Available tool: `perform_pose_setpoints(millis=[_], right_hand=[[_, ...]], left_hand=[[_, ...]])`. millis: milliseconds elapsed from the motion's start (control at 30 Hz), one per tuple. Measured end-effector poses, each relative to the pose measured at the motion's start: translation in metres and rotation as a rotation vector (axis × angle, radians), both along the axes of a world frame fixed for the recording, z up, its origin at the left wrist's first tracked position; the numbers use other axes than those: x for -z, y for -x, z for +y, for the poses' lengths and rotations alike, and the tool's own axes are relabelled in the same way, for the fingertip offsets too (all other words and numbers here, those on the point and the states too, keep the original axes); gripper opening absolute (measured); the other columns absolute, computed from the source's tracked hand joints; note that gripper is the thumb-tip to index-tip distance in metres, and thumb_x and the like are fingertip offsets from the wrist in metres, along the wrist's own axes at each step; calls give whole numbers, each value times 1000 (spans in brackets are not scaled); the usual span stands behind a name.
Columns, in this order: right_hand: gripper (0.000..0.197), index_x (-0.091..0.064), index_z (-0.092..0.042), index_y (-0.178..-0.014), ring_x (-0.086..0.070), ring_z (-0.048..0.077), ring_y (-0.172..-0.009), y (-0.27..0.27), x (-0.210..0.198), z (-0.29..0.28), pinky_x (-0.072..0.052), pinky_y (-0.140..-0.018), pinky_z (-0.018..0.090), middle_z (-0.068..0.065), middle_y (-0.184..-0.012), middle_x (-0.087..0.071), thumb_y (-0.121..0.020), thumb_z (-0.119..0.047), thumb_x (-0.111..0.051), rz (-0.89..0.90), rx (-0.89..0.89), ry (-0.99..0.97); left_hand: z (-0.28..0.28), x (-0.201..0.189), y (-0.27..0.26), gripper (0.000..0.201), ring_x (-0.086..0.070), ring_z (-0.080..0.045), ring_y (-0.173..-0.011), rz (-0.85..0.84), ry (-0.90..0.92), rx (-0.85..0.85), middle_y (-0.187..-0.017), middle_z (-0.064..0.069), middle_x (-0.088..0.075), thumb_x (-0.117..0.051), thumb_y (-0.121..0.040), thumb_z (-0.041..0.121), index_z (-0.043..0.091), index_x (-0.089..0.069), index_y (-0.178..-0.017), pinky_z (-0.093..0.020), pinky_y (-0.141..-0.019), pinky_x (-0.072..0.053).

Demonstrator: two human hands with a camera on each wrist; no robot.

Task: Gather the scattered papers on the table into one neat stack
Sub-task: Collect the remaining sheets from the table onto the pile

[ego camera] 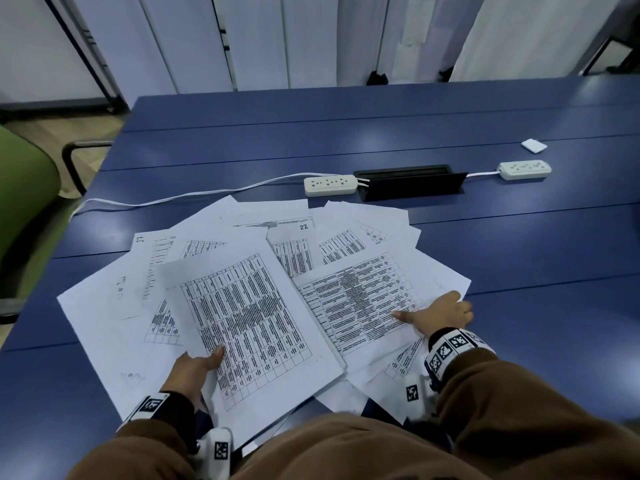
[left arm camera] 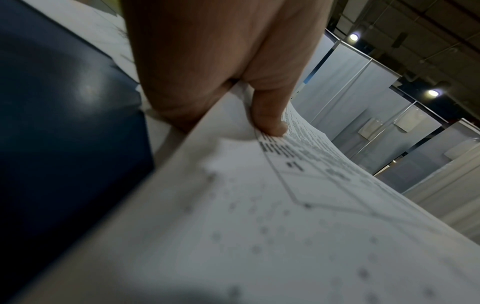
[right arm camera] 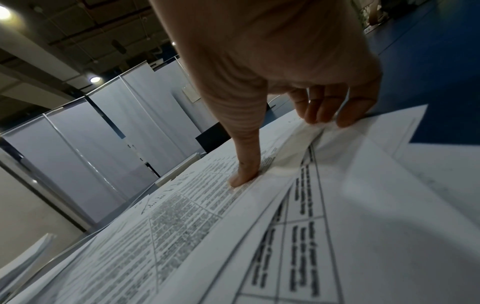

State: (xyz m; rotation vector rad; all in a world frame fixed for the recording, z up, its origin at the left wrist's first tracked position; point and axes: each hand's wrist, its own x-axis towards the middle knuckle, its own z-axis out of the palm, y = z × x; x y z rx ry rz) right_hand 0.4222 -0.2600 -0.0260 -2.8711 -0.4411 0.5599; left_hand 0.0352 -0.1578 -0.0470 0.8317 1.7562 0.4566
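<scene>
Several printed sheets of paper (ego camera: 304,237) lie fanned and overlapping on the blue table (ego camera: 381,133) in front of me. My left hand (ego camera: 197,367) grips the near left edge of a large table-printed sheet (ego camera: 249,313), thumb (left arm camera: 270,121) on top and fingers hidden underneath; that sheet is lifted and bowed (left arm camera: 285,226). My right hand (ego camera: 443,315) holds another printed sheet (ego camera: 360,296) at the pile's right side. Its thumb (right arm camera: 244,168) presses down on the print while its curled fingers (right arm camera: 324,111) bunch the paper's far edge.
Behind the pile lie a white power strip (ego camera: 330,186) with its cable (ego camera: 173,199), a black cable box (ego camera: 410,183), a second strip (ego camera: 524,170) and a small white packet (ego camera: 534,145). A green chair (ego camera: 24,202) stands off the left table edge. White partitions close the back.
</scene>
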Motion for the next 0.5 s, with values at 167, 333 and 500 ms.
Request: perform_pose_setpoints(millis=[167, 333, 500], right_hand=[[118, -39, 4, -122, -47, 39, -120, -3, 3, -3, -44, -99, 45, 23, -125, -52, -38, -64, -86, 89, 35, -76], [132, -39, 0, -126, -40, 33, -121, 7, 3, -14, -38, -94, 48, 18, -129, -44, -29, -82, -74, -48, 89, -34], [151, -16, -1, -149, -16, 33, -145, 8, 18, -34, -19, -110, 62, 16, -158, -16, -38, -96, -52, -24, 36, -61]], left_hand=[[-1, 0, 0, 69, -55, -50, -113, -5, -20, -12, -129, -32, -54, -74, -83, 26, -13, -39, -129, -60, -97, -42], [-2, 0, 0, 55, -57, -52, -109, 1, -29, -13, -122, -34, -58, -73, -84, 25, -12, -48, -117, -62, -92, -43], [-1, 4, 2, 42, -59, -51, -102, -19, -48, 3, -118, -37, -59, -73, -84, 21, -6, -51, -107, -64, -91, -43]])
